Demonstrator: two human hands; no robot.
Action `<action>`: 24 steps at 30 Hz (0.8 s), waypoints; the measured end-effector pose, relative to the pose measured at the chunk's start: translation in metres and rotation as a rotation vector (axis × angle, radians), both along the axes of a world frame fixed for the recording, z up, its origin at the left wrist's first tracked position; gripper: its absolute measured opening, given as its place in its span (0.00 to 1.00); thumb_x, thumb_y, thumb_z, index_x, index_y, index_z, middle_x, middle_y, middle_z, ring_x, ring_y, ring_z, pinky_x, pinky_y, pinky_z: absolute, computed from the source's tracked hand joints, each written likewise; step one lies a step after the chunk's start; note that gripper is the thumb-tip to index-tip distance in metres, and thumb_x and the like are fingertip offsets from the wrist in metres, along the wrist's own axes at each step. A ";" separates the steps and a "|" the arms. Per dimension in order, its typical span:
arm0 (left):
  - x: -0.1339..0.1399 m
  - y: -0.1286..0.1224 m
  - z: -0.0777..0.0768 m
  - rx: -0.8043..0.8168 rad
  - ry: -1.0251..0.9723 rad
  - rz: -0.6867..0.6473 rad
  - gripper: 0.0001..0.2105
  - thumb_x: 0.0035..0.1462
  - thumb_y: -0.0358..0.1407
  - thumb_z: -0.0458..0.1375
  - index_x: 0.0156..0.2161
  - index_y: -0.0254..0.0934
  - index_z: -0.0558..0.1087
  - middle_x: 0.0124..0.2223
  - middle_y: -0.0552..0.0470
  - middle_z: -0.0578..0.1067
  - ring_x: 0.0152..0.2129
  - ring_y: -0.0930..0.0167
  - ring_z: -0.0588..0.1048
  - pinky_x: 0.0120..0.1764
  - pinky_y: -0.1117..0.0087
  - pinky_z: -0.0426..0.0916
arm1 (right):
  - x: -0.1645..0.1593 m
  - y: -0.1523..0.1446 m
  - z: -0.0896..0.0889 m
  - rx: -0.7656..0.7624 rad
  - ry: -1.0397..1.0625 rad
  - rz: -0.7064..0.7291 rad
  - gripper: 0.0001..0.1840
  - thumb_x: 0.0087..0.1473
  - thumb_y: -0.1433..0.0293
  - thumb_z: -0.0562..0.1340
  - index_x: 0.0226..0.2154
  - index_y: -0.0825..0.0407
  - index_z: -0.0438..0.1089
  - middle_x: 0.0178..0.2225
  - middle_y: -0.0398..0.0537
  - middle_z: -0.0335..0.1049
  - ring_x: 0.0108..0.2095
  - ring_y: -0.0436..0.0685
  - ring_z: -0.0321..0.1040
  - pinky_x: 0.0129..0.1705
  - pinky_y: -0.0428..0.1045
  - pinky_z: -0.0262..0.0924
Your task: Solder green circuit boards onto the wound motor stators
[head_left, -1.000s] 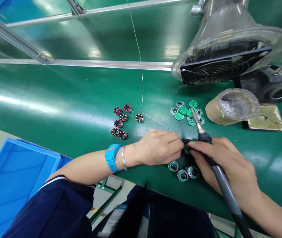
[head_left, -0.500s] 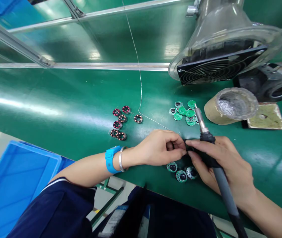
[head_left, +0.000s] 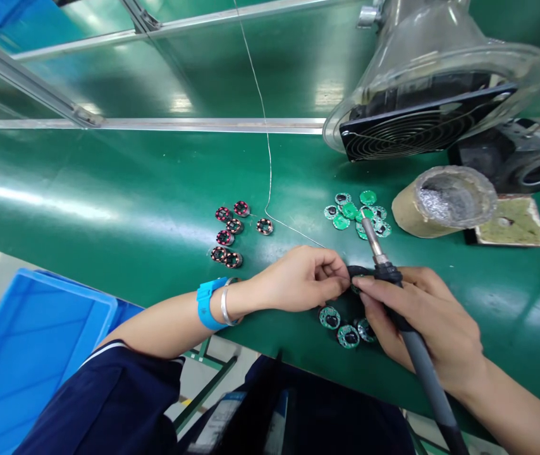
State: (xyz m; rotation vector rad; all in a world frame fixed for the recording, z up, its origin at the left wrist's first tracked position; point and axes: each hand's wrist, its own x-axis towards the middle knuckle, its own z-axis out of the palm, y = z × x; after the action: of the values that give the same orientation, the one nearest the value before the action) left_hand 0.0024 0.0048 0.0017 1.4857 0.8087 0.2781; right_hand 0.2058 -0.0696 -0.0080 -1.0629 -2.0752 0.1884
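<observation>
Here my left hand [head_left: 304,279] pinches a small part [head_left: 359,270], my right hand [head_left: 441,328] a soldering iron [head_left: 415,344]; three boarded coils [head_left: 348,337] seem done, seven bare coils [head_left: 233,260] remain.

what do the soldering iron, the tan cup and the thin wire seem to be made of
Soldering iron: shiny metal barrel, by its bright reflections; matte grey-and-black handle, likely plastic or rubber. Tan cup: dull outside, perhaps cardboard; silvery glints inside suggest metal. Thin wire: probably metal, by its silvery gleam and sharp bend, possibly solder.
</observation>
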 end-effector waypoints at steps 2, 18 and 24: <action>0.000 0.000 -0.001 0.049 0.019 -0.011 0.04 0.53 0.26 0.56 0.34 0.34 0.72 0.27 0.57 0.75 0.22 0.79 0.73 0.27 0.80 0.69 | 0.001 -0.001 -0.001 0.004 0.001 0.024 0.30 0.48 0.86 0.63 0.53 0.54 0.67 0.31 0.42 0.72 0.32 0.50 0.67 0.42 0.52 0.68; 0.005 -0.008 0.002 0.166 0.073 0.084 0.02 0.50 0.28 0.56 0.29 0.35 0.71 0.23 0.58 0.73 0.20 0.79 0.69 0.24 0.79 0.65 | 0.022 -0.023 0.050 -0.221 0.165 -0.113 0.15 0.53 0.77 0.60 0.43 0.50 0.72 0.24 0.44 0.66 0.24 0.49 0.66 0.23 0.45 0.61; 0.007 -0.010 0.003 0.147 0.065 0.112 0.02 0.49 0.28 0.56 0.28 0.34 0.70 0.22 0.58 0.71 0.19 0.79 0.68 0.23 0.79 0.64 | 0.009 -0.015 0.051 -0.201 0.182 -0.069 0.12 0.50 0.81 0.59 0.37 0.53 0.72 0.20 0.42 0.63 0.21 0.46 0.64 0.22 0.42 0.61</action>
State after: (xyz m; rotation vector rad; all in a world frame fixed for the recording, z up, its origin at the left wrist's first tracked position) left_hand 0.0094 -0.0048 0.0045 1.5960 0.9418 0.3810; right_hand 0.2148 -0.0847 0.0425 -1.1894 -1.8822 0.4502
